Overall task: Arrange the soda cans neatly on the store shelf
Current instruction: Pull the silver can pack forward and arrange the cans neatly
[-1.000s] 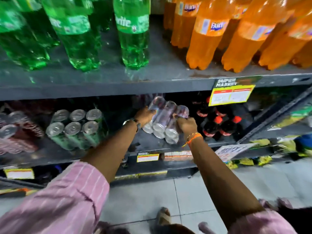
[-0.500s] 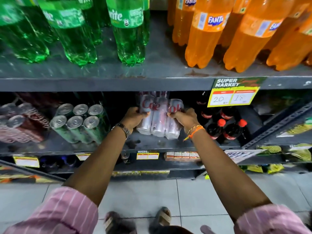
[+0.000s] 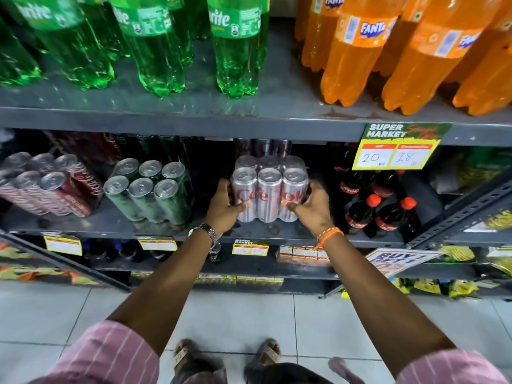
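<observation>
The left hand [image 3: 223, 207] and right hand [image 3: 311, 209] clamp the silver pack [image 3: 270, 194] from either side. A second ago it was tipped on its side; now it stands upright on the shelf [image 3: 116, 227], tops up. The green pack [image 3: 149, 189] sits at 9 o'clock, cola bottles [image 3: 379, 214] at 3. Likely only squaring up remains.

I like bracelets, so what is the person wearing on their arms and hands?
The left hand has a silver metal wristwatch with a link band at the wrist. The right hand has orange and yellow thread bracelets. Both arms are bare up to pink sleeves with thin pale stripes, pushed up near the elbows. No gloves; I see no rings.
</observation>
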The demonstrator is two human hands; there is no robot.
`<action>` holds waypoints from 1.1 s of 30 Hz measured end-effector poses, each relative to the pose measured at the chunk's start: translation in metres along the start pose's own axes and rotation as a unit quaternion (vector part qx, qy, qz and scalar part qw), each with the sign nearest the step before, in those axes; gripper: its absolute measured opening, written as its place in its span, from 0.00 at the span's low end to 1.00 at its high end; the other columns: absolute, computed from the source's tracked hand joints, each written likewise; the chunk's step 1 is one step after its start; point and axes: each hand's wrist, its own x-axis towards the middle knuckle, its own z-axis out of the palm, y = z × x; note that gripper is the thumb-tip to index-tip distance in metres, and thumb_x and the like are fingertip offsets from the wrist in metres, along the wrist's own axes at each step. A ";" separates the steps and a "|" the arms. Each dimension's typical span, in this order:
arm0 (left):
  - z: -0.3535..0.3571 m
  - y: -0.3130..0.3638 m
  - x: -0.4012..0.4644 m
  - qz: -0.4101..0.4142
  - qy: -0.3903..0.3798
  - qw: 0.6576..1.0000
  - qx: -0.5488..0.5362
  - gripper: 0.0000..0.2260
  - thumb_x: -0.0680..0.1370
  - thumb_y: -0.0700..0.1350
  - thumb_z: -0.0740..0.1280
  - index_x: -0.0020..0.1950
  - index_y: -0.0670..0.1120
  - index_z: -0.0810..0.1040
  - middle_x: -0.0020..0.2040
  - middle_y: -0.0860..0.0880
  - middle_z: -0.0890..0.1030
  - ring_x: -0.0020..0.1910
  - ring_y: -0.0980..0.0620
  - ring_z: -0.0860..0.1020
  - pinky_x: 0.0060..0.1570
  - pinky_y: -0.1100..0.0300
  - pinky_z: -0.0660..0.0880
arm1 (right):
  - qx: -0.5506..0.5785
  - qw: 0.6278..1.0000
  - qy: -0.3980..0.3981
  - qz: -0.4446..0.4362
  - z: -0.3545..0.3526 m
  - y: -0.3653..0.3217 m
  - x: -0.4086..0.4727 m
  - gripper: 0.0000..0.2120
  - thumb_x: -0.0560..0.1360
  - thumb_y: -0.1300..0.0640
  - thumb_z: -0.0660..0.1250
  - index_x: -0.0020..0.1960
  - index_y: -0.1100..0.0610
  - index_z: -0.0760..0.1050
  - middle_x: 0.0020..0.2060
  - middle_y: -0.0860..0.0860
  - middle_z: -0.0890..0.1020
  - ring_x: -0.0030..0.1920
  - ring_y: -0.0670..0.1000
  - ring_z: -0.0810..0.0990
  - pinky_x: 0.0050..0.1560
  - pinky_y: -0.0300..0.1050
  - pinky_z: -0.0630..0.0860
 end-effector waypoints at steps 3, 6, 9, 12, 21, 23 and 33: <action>0.003 -0.006 -0.008 0.001 0.010 1.000 0.004 0.21 0.70 0.37 0.73 0.56 0.48 0.67 0.49 0.57 0.78 0.50 0.58 0.78 0.59 0.49 0.77 | -0.008 1.000 0.013 -0.014 0.001 0.008 -0.008 0.30 0.59 0.57 0.83 0.57 0.56 0.74 0.54 0.55 0.84 0.55 0.54 0.83 0.58 0.53 0.81; 0.006 -0.011 -0.013 -0.010 0.012 1.000 -0.001 0.22 0.69 0.34 0.73 0.58 0.45 0.67 0.54 0.48 0.80 0.56 0.50 0.80 0.61 0.46 0.77 | -0.014 1.000 0.016 -0.022 0.003 0.016 -0.016 0.30 0.59 0.58 0.83 0.58 0.56 0.74 0.55 0.55 0.83 0.56 0.54 0.83 0.59 0.53 0.81; 0.006 -0.011 -0.015 -0.022 0.005 1.000 -0.009 0.23 0.68 0.33 0.73 0.59 0.43 0.67 0.57 0.43 0.80 0.58 0.46 0.80 0.61 0.45 0.76 | -0.011 0.999 0.019 -0.023 0.003 0.017 -0.019 0.31 0.60 0.60 0.83 0.59 0.57 0.74 0.55 0.54 0.83 0.56 0.53 0.82 0.60 0.53 0.81; 0.001 -0.004 -0.016 -0.052 -0.009 0.998 -0.037 0.27 0.66 0.34 0.74 0.61 0.43 0.67 0.58 0.43 0.78 0.59 0.45 0.78 0.63 0.44 0.75 | -0.009 1.000 0.006 -0.009 -0.001 0.013 -0.022 0.30 0.60 0.58 0.83 0.57 0.52 0.72 0.51 0.49 0.83 0.53 0.51 0.83 0.57 0.46 0.80; -0.016 0.066 0.033 -0.087 -0.045 0.979 -0.180 0.28 0.69 0.41 0.64 0.69 0.40 0.71 0.63 0.46 0.76 0.63 0.50 0.73 0.66 0.57 0.69 | -0.015 0.995 0.093 -0.037 0.016 -0.012 -0.070 0.24 0.76 0.56 0.70 0.68 0.62 0.68 0.64 0.58 0.71 0.66 0.57 0.69 0.71 0.50 0.65; -0.011 0.070 0.040 -0.110 -0.067 0.979 -0.160 0.21 0.77 0.40 0.60 0.70 0.38 0.70 0.61 0.44 0.79 0.58 0.49 0.76 0.65 0.55 0.70 | 0.008 0.993 0.117 0.001 0.022 -0.021 -0.070 0.24 0.77 0.56 0.68 0.69 0.63 0.67 0.65 0.59 0.71 0.67 0.58 0.69 0.70 0.48 0.65; -0.008 0.050 0.003 -0.063 -0.010 0.989 -0.133 0.15 0.81 0.37 0.54 0.61 0.42 0.77 0.65 0.40 0.78 0.56 0.53 0.76 0.57 0.66 0.72 | -0.007 0.995 0.102 0.003 0.015 -0.033 -0.021 0.17 0.74 0.64 0.63 0.63 0.61 0.76 0.60 0.61 0.80 0.63 0.62 0.77 0.65 0.53 0.73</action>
